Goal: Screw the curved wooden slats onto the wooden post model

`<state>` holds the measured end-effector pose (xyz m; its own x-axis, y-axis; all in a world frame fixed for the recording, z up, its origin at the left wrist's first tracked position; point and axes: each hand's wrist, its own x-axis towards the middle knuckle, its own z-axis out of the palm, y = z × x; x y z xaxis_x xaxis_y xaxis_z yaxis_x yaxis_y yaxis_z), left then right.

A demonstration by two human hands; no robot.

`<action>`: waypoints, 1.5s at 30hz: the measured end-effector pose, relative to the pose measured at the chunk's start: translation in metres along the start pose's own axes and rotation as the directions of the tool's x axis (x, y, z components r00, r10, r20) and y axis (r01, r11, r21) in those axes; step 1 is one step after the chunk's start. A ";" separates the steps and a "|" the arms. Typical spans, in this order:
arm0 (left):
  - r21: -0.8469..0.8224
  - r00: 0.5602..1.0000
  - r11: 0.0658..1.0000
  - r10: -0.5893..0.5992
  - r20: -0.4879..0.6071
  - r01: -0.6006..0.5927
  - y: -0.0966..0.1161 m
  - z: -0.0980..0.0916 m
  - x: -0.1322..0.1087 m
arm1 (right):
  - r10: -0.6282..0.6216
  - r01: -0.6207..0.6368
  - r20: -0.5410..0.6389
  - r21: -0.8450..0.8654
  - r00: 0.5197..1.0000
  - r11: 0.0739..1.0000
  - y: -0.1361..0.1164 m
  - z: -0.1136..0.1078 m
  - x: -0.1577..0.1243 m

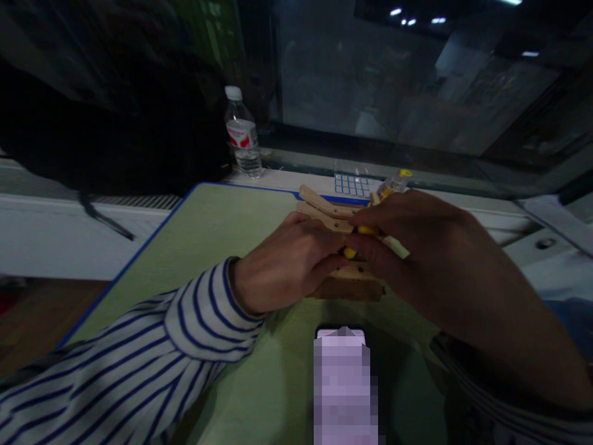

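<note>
On the table lies a set of light wooden pieces with drilled holes (361,270), partly covered by my hands. My left hand (291,262) has its fingers curled over the left side of the pieces, its fingertips out of sight. From the right, my right hand (412,247) pinches a small yellow-and-black piece (368,230) between thumb and fingers. Another yellow part (350,252) shows between the two hands; whether both belong to one object I cannot tell. A curved wooden strip (319,201) sticks out behind my left hand.
A phone (343,383) lies in front of the wooden pieces. On the sill by the window stands a water bottle (243,139), left of a blue-gridded sheet (353,184) and a clear item with a yellow end (398,179). The green table (185,235) has a blue edge.
</note>
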<state>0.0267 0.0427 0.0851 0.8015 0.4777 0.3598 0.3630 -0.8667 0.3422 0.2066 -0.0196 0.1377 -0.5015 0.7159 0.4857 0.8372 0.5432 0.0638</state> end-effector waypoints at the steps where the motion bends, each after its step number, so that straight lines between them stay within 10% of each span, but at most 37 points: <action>1: -0.004 1.000 1.000 0.007 -0.004 -0.007 0.000 0.000 0.000 | 0.001 -0.001 0.000 0.002 1.000 1.000 0.000 0.000 0.000; 15: 0.103 0.982 0.993 -0.030 -0.186 0.050 0.003 0.006 -0.003 | -0.007 0.007 -0.009 0.083 1.000 0.997 0.000 -0.002 -0.001; 35: -0.051 1.000 0.999 0.015 0.019 -0.014 0.001 -0.003 0.000 | 0.006 -0.003 0.043 -0.061 0.999 0.998 -0.004 -0.004 -0.002; 45: 0.014 0.997 0.999 -0.037 -0.066 0.038 0.004 -0.001 -0.001 | 0.022 -0.021 0.015 -0.031 1.000 0.999 -0.002 0.002 -0.003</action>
<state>0.0267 0.0389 0.0867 0.7544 0.5177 0.4035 0.3996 -0.8500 0.3433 0.2061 -0.0220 0.1349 -0.4863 0.7339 0.4743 0.8541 0.5138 0.0808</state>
